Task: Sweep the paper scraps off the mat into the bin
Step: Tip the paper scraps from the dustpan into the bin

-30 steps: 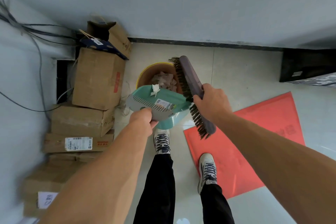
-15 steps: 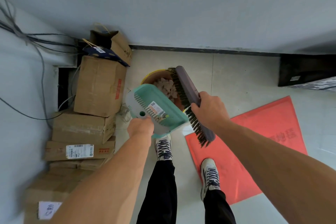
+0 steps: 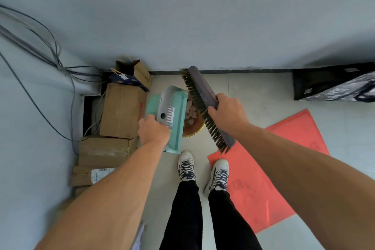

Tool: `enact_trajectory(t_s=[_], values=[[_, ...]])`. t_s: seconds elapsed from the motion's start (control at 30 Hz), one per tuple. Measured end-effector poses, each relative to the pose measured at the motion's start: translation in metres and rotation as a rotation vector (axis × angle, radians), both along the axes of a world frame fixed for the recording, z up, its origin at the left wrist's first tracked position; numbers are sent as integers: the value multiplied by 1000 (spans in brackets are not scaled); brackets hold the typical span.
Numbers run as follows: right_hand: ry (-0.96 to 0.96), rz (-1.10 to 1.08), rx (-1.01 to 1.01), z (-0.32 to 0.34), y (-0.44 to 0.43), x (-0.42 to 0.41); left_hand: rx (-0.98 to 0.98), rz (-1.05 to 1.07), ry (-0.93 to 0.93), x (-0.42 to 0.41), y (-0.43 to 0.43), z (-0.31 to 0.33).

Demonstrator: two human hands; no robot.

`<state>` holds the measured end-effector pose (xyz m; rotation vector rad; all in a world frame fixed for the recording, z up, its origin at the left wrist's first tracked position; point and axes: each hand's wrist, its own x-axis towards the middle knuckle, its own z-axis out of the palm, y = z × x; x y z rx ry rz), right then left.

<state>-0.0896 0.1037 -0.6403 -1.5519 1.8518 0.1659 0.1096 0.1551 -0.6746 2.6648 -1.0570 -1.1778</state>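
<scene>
My left hand [image 3: 153, 130] grips a teal dustpan [image 3: 174, 111], which is tipped steeply over the left side of a round yellow-rimmed bin [image 3: 195, 131]. Crumpled paper scraps [image 3: 191, 110] lie inside the bin. My right hand [image 3: 226, 110] holds a purple-grey brush [image 3: 205, 97] by its back, bristles facing left, slanting over the bin's right side. The red mat [image 3: 269, 168] lies on the tiled floor to the right, under my right shoe [image 3: 218, 174]; no scraps show on it.
Stacked cardboard boxes [image 3: 119, 111] stand against the left wall beside the bin, with cables [image 3: 40, 50] hanging above. A black patterned bag [image 3: 334, 85] sits at the far right by the wall. My left shoe [image 3: 185, 165] is just in front of the bin.
The dustpan has tipped from nearly flat to steep over the bin, and the white scrap on it is gone. The brush has stayed over the bin, now closer to the wall.
</scene>
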Motion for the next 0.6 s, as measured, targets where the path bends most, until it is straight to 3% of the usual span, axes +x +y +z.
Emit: enact_trajectory(t_s=[0.37,0.5,0.6], values=[[-1,-29,-116,121,30,-49,-258,-144,-133,-8,-3,136],[-17,-37,-196,169,36,-67,-336,-156,-53,-11,-9,191],[-54,-55,-280,208,34,-76,-335,-19,108,-7,-21,234]])
